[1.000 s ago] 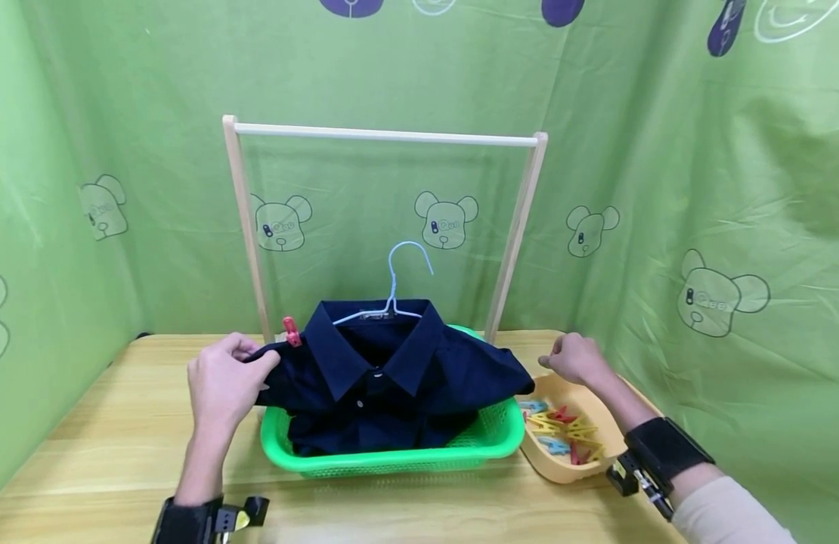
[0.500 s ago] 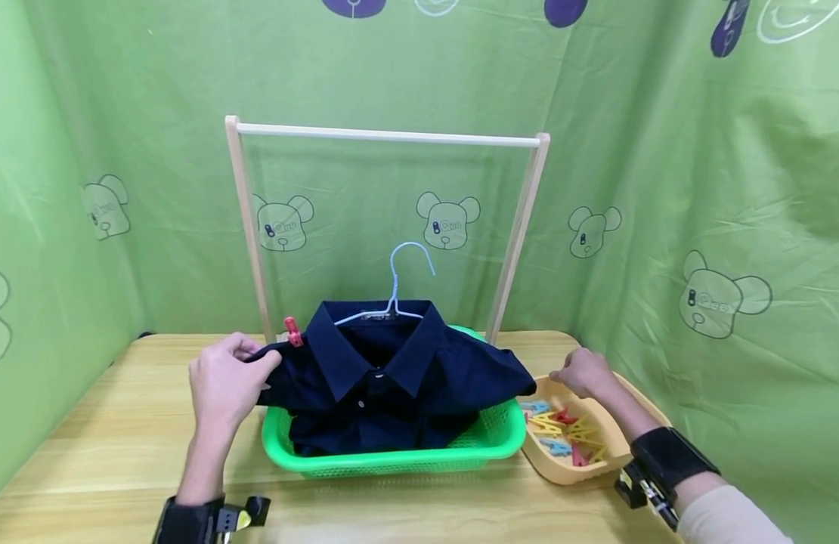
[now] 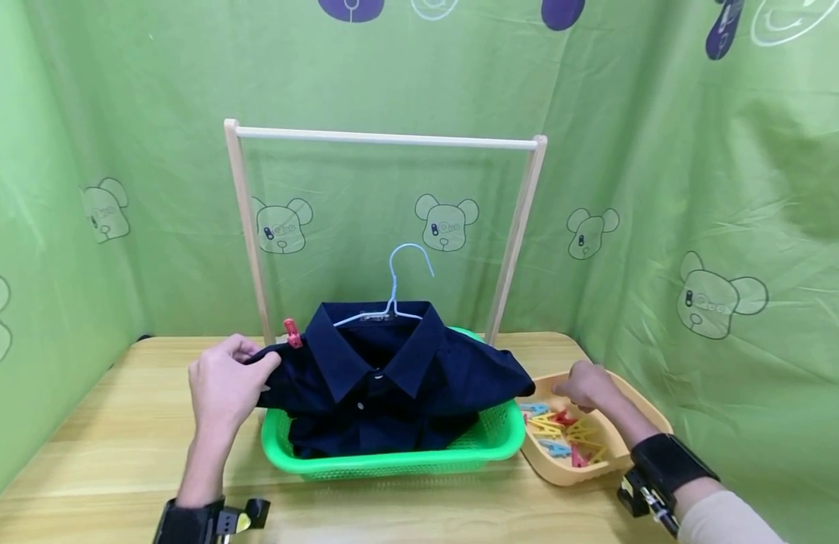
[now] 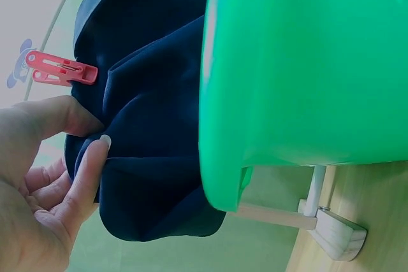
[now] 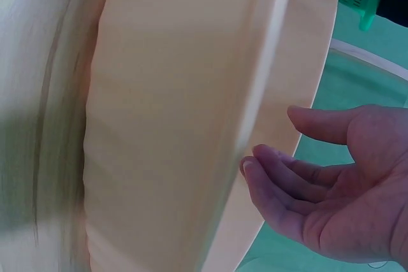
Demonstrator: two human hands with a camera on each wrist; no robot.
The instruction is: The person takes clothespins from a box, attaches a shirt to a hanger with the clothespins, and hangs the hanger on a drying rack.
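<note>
A dark navy shirt [image 3: 372, 385] lies partly in a green basket [image 3: 392, 462], with a pale wire hanger [image 3: 394, 291] inside its collar. My left hand [image 3: 224, 385] pinches the shirt's left shoulder between thumb and fingers, as the left wrist view also shows. Just beside those fingers, a red clothespin [image 4: 60, 68] clips the fabric. My right hand [image 3: 589, 387] is over the orange tub [image 3: 562, 474] of clothespins. In the right wrist view its thumb stands apart from the loosely bent fingers [image 5: 274, 202], nothing between them.
Several red, yellow and blue clothespins [image 3: 562, 432] lie in the tub, right of the basket. Behind the basket rises a wooden rack with a white rail [image 3: 385, 138]. Green curtains [image 3: 671, 151] close off the back and sides of the wooden table [image 3: 106, 423].
My right hand has moved down and slightly right, from beside the shirt's right sleeve to over the tub. My left hand keeps its pinch on the shirt in place.
</note>
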